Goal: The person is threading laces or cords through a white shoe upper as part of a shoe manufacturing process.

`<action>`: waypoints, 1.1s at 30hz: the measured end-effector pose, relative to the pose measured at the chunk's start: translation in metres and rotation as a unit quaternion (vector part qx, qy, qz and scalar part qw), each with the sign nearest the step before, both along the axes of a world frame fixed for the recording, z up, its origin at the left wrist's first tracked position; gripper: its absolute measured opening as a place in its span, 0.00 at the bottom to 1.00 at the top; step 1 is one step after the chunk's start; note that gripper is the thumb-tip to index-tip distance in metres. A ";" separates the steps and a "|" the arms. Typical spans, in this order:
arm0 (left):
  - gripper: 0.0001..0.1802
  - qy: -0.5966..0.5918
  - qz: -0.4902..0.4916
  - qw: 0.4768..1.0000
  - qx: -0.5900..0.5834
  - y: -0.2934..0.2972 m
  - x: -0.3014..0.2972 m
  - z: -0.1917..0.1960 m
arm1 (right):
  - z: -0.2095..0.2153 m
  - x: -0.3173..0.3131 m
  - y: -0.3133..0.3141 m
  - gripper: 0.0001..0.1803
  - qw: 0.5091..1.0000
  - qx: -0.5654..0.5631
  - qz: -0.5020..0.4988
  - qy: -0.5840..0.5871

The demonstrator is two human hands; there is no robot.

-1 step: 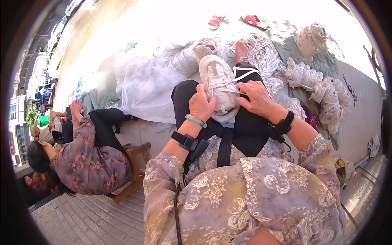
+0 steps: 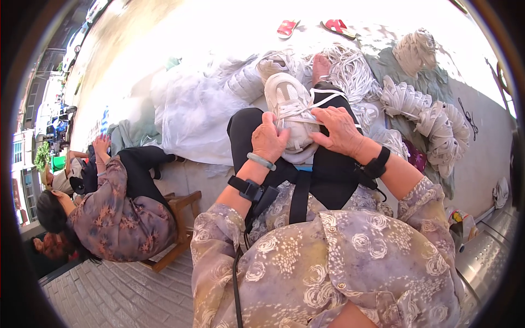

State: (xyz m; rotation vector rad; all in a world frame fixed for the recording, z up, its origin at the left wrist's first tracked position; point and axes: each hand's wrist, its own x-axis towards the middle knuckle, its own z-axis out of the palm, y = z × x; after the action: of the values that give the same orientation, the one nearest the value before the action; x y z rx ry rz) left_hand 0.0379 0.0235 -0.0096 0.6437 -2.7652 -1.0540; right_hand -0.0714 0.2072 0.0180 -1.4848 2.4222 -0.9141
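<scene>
A white and beige sneaker (image 2: 287, 90) lies across my lap between my thighs, its toe pointing away from me. White shoelace (image 2: 328, 96) crosses the upper, and a loose length trails over my right thigh. My left hand (image 2: 269, 138) is closed at the sneaker's left side, its fingertips partly hidden against the shoe. From the right, my right hand (image 2: 340, 131) bends its fingers in a pinch at the lacing; the bit of lace between them is mostly hidden.
Ahead lies a heap of loose white laces (image 2: 350, 68). Bundled pale shoes (image 2: 437, 123) lie to the right, and white plastic sheeting (image 2: 191, 117) at left. Red slippers (image 2: 287, 28) lie far off. Another person (image 2: 123, 208) sits on a wooden stool (image 2: 183, 210) at left.
My right hand has shifted slightly left, closer to the sneaker and my left hand. The left hand stays almost where it was.
</scene>
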 end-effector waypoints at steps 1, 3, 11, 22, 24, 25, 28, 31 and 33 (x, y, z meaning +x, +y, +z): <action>0.22 0.009 -0.009 1.000 -0.015 -0.001 -0.002 0.001 | 0.000 0.002 -0.008 0.28 1.000 0.000 -0.010 0.016; 0.21 -0.007 -0.016 0.999 -0.032 0.001 -0.005 0.004 | -0.005 0.005 -0.015 0.30 0.999 0.000 -0.024 0.030; 0.06 0.181 -0.099 0.959 -0.196 0.035 -0.028 0.020 | -0.010 0.004 -0.016 0.30 0.997 0.013 -0.078 -0.022; 0.04 0.107 -0.056 0.968 -0.222 0.047 -0.046 0.007 | -0.018 -0.003 -0.011 0.16 0.991 0.016 -0.106 -0.080; 0.05 0.100 -0.053 0.968 -0.223 0.049 -0.048 0.008 | -0.022 -0.005 -0.010 0.16 0.991 0.016 -0.102 -0.087; 0.05 0.098 -0.055 0.968 -0.224 0.050 -0.048 0.008 | -0.023 -0.005 -0.009 0.15 0.991 0.003 -0.100 -0.088; 0.05 0.112 -0.053 0.967 -0.222 0.052 -0.046 0.007 | -0.025 -0.009 -0.008 0.12 0.990 0.002 -0.085 -0.113; 0.06 0.140 -0.049 0.962 -0.229 0.052 -0.046 0.006 | -0.026 -0.015 -0.006 0.11 0.988 0.000 -0.057 -0.143; 0.05 0.134 -0.048 0.964 -0.225 0.055 -0.050 0.006 | -0.031 -0.020 -0.002 0.13 0.984 -0.012 -0.042 -0.174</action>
State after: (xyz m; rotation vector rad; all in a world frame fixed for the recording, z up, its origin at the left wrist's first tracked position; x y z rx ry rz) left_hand -0.0122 0.0781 -0.0040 0.2829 -2.6699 -0.4489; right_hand -0.0918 0.2052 -0.0129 -1.1227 2.2356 -1.1178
